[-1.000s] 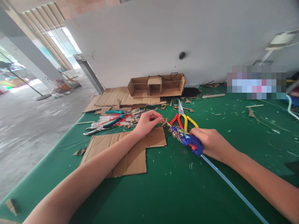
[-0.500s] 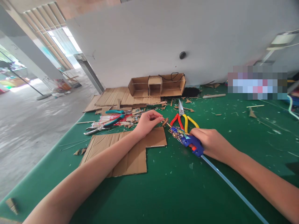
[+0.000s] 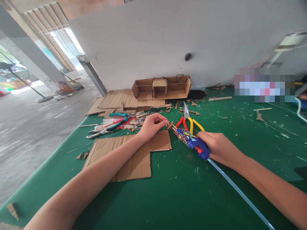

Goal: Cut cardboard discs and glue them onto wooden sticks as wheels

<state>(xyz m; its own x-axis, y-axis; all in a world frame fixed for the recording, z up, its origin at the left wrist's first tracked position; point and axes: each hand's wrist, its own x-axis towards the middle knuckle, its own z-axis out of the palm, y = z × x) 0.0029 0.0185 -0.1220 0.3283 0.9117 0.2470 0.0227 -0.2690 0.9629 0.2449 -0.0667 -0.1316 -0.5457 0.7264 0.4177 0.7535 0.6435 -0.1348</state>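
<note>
Left hand (image 3: 153, 125): thumb and forefinger meet in a pinch, seemingly on a small cardboard scrap (image 3: 170, 125); exact contact is too small to tell.
Cardboard scrap: between those fingertips and the nozzle (image 3: 174, 127); likely light, stiff, easily creased, best held by the edge away from heat.
Right hand (image 3: 217, 144): curled around the blue hot-glue gun (image 3: 203, 150).
Hot-glue gun: rigid, presumably hot-tipped; grip the handle only.
Glue stick (image 3: 236, 188): juts from its rear, probably smooth and bendy.
</note>
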